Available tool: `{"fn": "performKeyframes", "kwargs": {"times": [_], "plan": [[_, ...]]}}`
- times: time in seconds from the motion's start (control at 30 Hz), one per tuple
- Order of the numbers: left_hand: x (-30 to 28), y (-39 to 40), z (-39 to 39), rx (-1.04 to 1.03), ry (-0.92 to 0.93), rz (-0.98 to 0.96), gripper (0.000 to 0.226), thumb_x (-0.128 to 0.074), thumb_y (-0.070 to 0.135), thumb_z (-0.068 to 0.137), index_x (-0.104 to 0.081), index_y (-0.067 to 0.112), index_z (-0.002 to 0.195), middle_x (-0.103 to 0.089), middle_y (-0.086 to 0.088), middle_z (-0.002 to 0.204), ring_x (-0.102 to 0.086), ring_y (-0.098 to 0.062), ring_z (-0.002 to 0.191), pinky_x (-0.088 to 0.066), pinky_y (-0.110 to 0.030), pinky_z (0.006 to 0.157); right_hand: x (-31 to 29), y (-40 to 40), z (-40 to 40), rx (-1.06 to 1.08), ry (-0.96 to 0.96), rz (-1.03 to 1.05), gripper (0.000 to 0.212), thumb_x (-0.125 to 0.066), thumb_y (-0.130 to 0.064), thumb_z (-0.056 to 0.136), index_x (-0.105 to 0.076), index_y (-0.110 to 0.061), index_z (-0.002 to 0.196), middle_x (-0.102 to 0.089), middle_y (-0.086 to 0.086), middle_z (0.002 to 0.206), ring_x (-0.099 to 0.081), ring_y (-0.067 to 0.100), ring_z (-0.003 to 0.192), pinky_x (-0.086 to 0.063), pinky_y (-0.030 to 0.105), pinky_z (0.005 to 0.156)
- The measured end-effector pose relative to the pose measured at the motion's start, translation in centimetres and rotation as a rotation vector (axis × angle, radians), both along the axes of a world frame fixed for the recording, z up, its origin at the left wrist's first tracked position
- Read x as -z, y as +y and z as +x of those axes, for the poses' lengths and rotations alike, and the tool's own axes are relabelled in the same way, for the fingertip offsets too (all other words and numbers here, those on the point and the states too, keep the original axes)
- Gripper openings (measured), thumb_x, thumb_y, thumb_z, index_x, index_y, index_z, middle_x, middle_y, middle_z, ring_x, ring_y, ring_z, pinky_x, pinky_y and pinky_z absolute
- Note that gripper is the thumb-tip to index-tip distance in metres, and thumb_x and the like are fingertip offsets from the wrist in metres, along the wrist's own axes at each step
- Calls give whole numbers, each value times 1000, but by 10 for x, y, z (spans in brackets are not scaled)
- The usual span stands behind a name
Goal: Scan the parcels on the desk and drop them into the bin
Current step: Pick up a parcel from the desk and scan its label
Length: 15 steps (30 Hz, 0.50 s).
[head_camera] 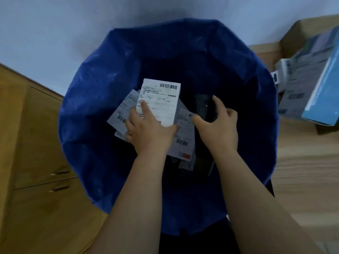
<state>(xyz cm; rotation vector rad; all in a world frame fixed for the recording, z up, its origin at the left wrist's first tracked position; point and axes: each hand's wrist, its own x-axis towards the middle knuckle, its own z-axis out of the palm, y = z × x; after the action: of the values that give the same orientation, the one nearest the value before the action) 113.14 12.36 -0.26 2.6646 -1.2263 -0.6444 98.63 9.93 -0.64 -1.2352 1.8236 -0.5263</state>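
Blue plastic liner of the bin (102,74), wide-mouthed, filling the middle of the view from above, dark toward its bottom; pale wood tabletop (304,162) along its right side, carrying a stack of boxed parcels (310,85) with grey labels and a light-blue edge, blurred, near the bin's rim; yellow-brown cabinet (36,143) with drawer handles to the left.

Both bare forearms reaching down from the lower edge into the bin's mouth, side by side; left hand (148,132) palm down, fingers fairly straight, forefinger laid flat on the face of the top parcel (159,101), thumb at its lower right edge, so holding it from above; right hand (216,125) just beside, fingers and thumb curled round a black scanner (203,107), gripping it upright over the bin's dark centre.

Top parcel flat, white, labelled with a barcode at its upper right, ruled boxes and lines of small print; tilted slightly; lying over several more white labelled parcels (183,142) fanned out beneath, barcodes showing at the left and lower right, one with a small red patch at its corner; all inside the bin, above its shadowed floor.
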Motion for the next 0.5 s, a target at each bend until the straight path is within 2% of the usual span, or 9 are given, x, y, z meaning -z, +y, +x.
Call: {"fn": "performKeyframes", "kwargs": {"times": [0.13,0.3,0.5], "plan": [[36,-11,15,50,13,24,115,-75,60,72,-6,22,157,-8,-10,160,-14,-35,142,-17,-55,115,30,-7,19,26,-1,49,78,-68,-52,84,-29,-47,152,-28,-2,150,-48,13,104,-48,33,80],[74,-21,25,112,28,74,114,-74,59,75,-4,22,157,-5,-9,161,-12,-33,143,-12,-52,117,64,-18,43,71,36,75,78,-68,-49,84,-30,-46,151,-26,2,155,-51,21,121,-49,36,89],[100,-26,35,164,12,115,118,-69,65,77,7,21,156,8,-12,162,-3,-36,147,-3,-61,117,87,-22,58,115,44,93,79,-70,-47,82,-32,-46,151,-27,1,152,-51,23,122,-52,44,94]]}}
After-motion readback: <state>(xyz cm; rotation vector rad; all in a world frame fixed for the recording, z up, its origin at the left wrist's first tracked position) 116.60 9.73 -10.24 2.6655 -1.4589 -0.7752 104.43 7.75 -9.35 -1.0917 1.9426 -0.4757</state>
